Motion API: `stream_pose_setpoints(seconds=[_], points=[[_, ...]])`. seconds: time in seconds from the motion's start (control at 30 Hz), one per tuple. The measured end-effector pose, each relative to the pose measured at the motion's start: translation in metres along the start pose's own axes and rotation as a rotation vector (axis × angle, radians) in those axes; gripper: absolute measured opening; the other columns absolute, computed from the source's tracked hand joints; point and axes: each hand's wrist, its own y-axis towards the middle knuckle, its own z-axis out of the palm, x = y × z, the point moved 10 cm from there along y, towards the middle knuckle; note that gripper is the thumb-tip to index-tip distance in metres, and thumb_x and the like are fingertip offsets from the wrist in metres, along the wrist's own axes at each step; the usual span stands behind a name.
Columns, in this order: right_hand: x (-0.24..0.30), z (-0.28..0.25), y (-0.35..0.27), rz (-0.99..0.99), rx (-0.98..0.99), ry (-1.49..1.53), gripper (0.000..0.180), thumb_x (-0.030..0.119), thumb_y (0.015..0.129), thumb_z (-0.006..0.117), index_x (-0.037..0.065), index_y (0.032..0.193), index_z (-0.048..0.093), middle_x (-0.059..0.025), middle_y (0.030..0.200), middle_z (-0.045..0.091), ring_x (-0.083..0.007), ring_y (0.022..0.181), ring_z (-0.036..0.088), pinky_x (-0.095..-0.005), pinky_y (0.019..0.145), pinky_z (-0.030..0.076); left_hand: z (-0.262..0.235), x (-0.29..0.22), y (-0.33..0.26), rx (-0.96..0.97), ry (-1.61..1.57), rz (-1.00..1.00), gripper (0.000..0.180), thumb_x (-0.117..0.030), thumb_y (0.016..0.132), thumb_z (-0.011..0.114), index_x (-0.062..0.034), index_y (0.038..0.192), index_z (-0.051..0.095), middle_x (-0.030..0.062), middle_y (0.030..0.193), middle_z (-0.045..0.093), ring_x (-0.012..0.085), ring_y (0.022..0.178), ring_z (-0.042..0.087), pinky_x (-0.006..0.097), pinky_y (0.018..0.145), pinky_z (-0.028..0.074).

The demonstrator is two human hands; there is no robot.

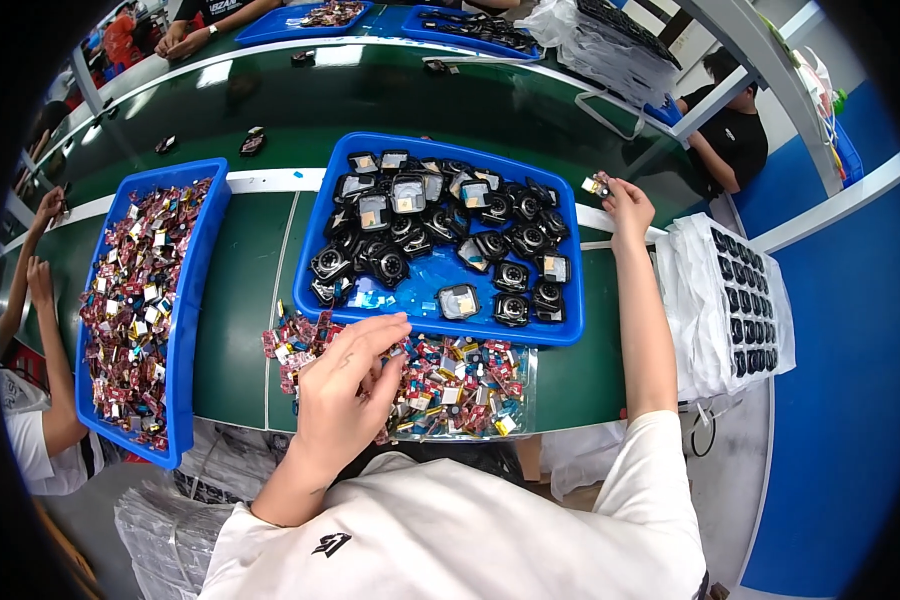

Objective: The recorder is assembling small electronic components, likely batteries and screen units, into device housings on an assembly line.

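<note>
My left hand (348, 378) hovers over a heap of small red circuit boards with batteries (458, 388) in a clear tray at the near table edge. Its fingers are curled toward the thumb, and whatever lies between them is too small to make out. Out to the right, my right hand (630, 208) pinches a small electronic part (596, 184), pale and dark, past the corner of a blue tray (440, 325). In that tray lie many black watch cases (385, 262), some face down with round sensor backs, others showing pale open insides.
Another blue tray (183, 400) of red boards stands at left. A green conveyor belt (370, 95) runs beyond a pale rail, carrying a few black parts. White trays of black cases (740, 295) are stacked at right. Co-workers sit at left, across the belt and at far right.
</note>
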Motion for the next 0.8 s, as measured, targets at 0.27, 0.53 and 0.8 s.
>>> stream_pose_setpoints(seconds=[0.27,0.53,0.8], points=[[0.000,-0.020,0.033,-0.179,-0.305,-0.684,0.024,0.027,0.074,0.072,0.005,0.081,0.073,-0.0125,0.083,0.071,-0.0266,0.080,0.068,-0.0360,0.078,0.050,-0.005,-0.001,0.004,-0.048,0.144,0.167,0.032,0.013,0.073,0.057,-0.0004,0.100,0.064,0.0152,0.109,0.065,0.0277,0.088,0.067,0.031,0.066,0.054],[0.002,-0.010,0.021,-0.195,-0.216,-0.523,0.031,0.029,0.077,0.070,0.001,0.089,0.070,-0.0107,0.088,0.069,-0.0214,0.083,0.065,-0.0318,0.080,0.048,-0.001,-0.003,0.005,-0.055,0.291,0.188,0.030,0.007,0.069,0.066,-0.0043,0.097,0.068,0.0107,0.112,0.062,0.0194,0.080,0.055,0.029,0.065,0.045],[0.064,0.015,-0.054,-0.287,0.190,-0.216,0.019,0.013,0.086,0.064,0.000,0.100,0.066,-0.0061,0.096,0.067,-0.0112,0.089,0.059,-0.0245,0.078,0.045,0.020,-0.005,-0.006,0.231,0.334,0.165,0.024,-0.018,0.065,0.077,-0.0121,0.088,0.070,0.0027,0.091,0.052,0.0225,0.092,0.047,0.037,0.075,0.033]])
